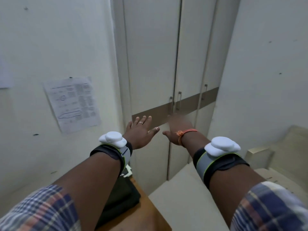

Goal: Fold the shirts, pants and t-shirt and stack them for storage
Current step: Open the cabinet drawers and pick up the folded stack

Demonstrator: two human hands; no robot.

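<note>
While both arms reach forward toward the far side of the scene, the left hand [139, 130] is spread flat, its fingers [143, 119] straight and apart, thumb out to the right, holding nothing; a ring [141, 122] sits on one finger. The right hand [177, 129] is just beside it, to the right, and its outer part is blurred, so whether its fingers are wide or curled cannot be told; only the thumb shows, pointing left toward the left thumb without touching it. An orange thread band [185, 133] circles the right wrist. Each forearm carries a dark strap with a white sensor puck: one on the left [112, 139], one on the right [222, 145]. Checked sleeves [41, 209] cover the upper arms at the near edge.

Beyond the hands stands a pale wardrobe [153, 55] with closed doors, a brown stripe [155, 114] across them and slim metal handles [179, 100]. Whether the hands touch the doors cannot be told. On the wall at left a printed sheet [73, 104] is pinned. Near left, a wooden table [138, 212] bears a dark object [120, 194]. A pale flat surface [183, 197] lies near right, with pale furniture [283, 147] at far right.

No shirts, pants or t-shirt can be made out anywhere in this view.
</note>
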